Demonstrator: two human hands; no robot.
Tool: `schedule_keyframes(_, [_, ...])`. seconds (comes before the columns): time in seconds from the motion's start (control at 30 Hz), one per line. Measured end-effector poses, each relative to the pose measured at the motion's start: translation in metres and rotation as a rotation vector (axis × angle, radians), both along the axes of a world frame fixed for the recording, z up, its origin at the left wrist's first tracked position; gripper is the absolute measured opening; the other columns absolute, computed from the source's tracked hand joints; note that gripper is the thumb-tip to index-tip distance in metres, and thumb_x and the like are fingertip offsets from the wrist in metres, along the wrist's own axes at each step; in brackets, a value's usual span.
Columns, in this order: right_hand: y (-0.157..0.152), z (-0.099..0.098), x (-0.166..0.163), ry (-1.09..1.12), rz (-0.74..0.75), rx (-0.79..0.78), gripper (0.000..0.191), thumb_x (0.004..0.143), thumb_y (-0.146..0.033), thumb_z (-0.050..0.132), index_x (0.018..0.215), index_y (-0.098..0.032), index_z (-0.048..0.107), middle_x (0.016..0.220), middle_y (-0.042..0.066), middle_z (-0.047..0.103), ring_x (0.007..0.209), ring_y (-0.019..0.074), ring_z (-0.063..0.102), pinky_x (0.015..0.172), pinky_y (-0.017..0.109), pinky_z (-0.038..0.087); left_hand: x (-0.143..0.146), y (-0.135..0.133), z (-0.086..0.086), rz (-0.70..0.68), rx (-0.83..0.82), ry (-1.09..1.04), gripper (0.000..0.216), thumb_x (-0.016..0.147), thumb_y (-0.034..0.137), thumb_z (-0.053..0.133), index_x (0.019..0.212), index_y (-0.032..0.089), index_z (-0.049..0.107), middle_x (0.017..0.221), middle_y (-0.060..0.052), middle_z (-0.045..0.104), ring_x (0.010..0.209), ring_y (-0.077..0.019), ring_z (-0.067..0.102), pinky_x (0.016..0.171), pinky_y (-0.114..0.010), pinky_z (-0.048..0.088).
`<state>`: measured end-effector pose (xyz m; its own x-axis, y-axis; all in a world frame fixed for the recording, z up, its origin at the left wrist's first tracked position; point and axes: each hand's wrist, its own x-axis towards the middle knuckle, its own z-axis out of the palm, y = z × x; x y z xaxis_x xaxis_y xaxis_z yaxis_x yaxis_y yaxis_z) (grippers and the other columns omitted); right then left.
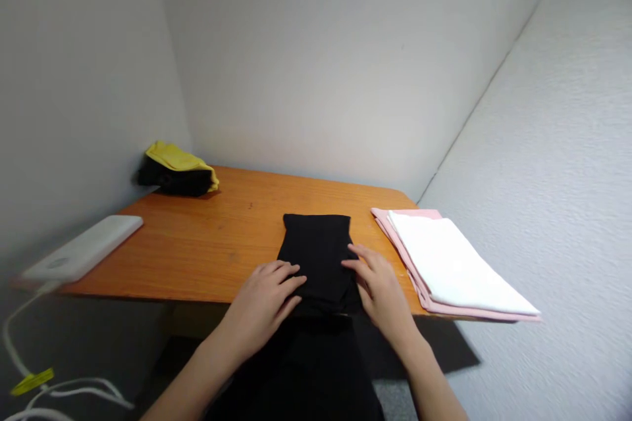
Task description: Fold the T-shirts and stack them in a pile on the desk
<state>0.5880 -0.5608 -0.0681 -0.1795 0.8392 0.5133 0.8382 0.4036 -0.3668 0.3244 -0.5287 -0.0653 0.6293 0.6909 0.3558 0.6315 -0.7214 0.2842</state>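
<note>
Two hands flat on cloth (316,247) at table (222,237) near edge: left hand (266,293), right hand (378,286), both unclenched, grasping nothing, seemingly pressing fold down. Pink-white stack (444,263) lies just right.

Two hands at lower centre: left hand (264,299) and right hand (378,286). One table (217,230). Five folded cloths in all: one black cloth (318,247) at centre, one white cloth (454,266) and one pink cloth (394,237) at right, one yellow cloth (178,158) and one dark cloth (170,181) at upper left. One white slab (83,250) at left. One yellow tag (32,381) at lower left.
</note>
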Motion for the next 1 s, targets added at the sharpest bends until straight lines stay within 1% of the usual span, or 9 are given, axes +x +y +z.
schedule_keyframes(0.07, [-0.015,-0.006,-0.002,0.098,-0.228,0.118,0.017,0.092,-0.021,0.047,0.104,-0.021,0.060,0.105,0.009,0.063,0.103,0.0254,0.057,0.090,0.045,0.045,0.009,-0.009,0.001,0.063,-0.016,-0.008,0.022,0.094,0.028,0.053,0.111,0.026,0.068,0.112,-0.005,0.066,0.106,-0.0235,0.058,0.091,-0.043,0.049])
schedule_keyframes(0.13, [-0.032,-0.012,-0.008,0.185,-0.318,0.124,0.016,0.095,-0.033,0.049,0.087,-0.021,0.057,0.087,0.007,0.061,0.085,0.0227,0.057,0.076,0.037,0.046,0.015,-0.019,0.002,0.113,-0.046,-0.043,0.022,0.095,0.033,0.051,0.104,0.024,0.070,0.104,-0.006,0.066,0.099,-0.0230,0.059,0.086,-0.041,0.050])
schedule_keyframes(0.23, [-0.052,-0.022,-0.024,0.242,-0.342,0.008,0.035,0.096,-0.042,0.047,0.067,-0.022,0.050,0.068,0.002,0.054,0.068,0.0186,0.052,0.063,0.031,0.039,0.021,-0.028,-0.001,0.167,-0.114,-0.147,0.025,0.095,0.035,0.051,0.104,0.024,0.071,0.106,-0.006,0.066,0.102,-0.0237,0.057,0.088,-0.041,0.048])
schedule_keyframes(0.4, [-0.057,-0.036,-0.052,0.368,-0.321,-0.200,0.043,0.090,-0.056,0.050,0.064,-0.021,0.051,0.065,0.001,0.055,0.058,0.0150,0.048,0.054,0.027,0.035,0.028,-0.033,-0.006,0.173,-0.304,-0.357,0.028,0.095,0.038,0.048,0.096,0.026,0.073,0.103,-0.003,0.068,0.099,-0.0218,0.058,0.088,-0.037,0.047])
schedule_keyframes(0.6, [-0.054,-0.034,-0.064,0.510,-0.407,-0.186,0.042,0.081,-0.060,0.056,0.063,-0.022,0.054,0.054,0.000,0.050,0.052,0.0153,0.045,0.045,0.026,0.029,0.037,-0.050,-0.004,0.137,-0.494,-0.553,0.035,0.096,0.042,0.044,0.079,0.022,0.067,0.083,-0.002,0.067,0.081,-0.0192,0.061,0.075,-0.030,0.046])
schedule_keyframes(0.7, [-0.055,-0.025,-0.056,0.516,-0.415,-0.161,0.038,0.082,-0.056,0.054,0.063,-0.023,0.053,0.051,-0.002,0.047,0.051,0.0154,0.044,0.046,0.026,0.029,0.025,-0.044,-0.002,0.241,-0.566,-0.736,0.036,0.092,0.049,0.049,0.077,0.020,0.064,0.077,-0.001,0.066,0.076,-0.0197,0.062,0.069,-0.028,0.046])
schedule_keyframes(0.83, [-0.057,-0.002,-0.029,0.530,-0.409,-0.125,0.031,0.086,-0.050,0.049,0.075,-0.021,0.055,0.062,-0.001,0.052,0.058,0.0159,0.048,0.052,0.026,0.035,-0.014,-0.020,0.010,0.409,-0.501,-1.092,0.037,0.080,0.057,0.061,0.084,0.020,0.065,0.084,-0.002,0.067,0.084,-0.0209,0.062,0.080,-0.029,0.048])
schedule_keyframes(0.93, [-0.058,0.033,-0.006,0.546,-0.378,-0.048,0.024,0.089,-0.042,0.045,0.087,-0.021,0.057,0.077,0.001,0.060,0.070,0.0172,0.055,0.064,0.027,0.042,-0.042,-0.008,0.036,0.474,-0.419,-1.200,0.034,0.082,0.053,0.060,0.086,0.019,0.062,0.083,0.000,0.065,0.078,-0.0165,0.058,0.077,-0.026,0.047])
schedule_keyframes(1.0, [-0.060,0.064,0.005,0.487,-0.376,0.046,0.021,0.090,-0.038,0.044,0.090,-0.021,0.057,0.081,0.001,0.061,0.074,0.0178,0.056,0.068,0.028,0.042,-0.051,-0.008,0.062,0.499,-0.273,-1.108,0.029,0.088,0.046,0.054,0.084,0.018,0.060,0.078,0.002,0.060,0.073,-0.0132,0.054,0.071,-0.023,0.044])
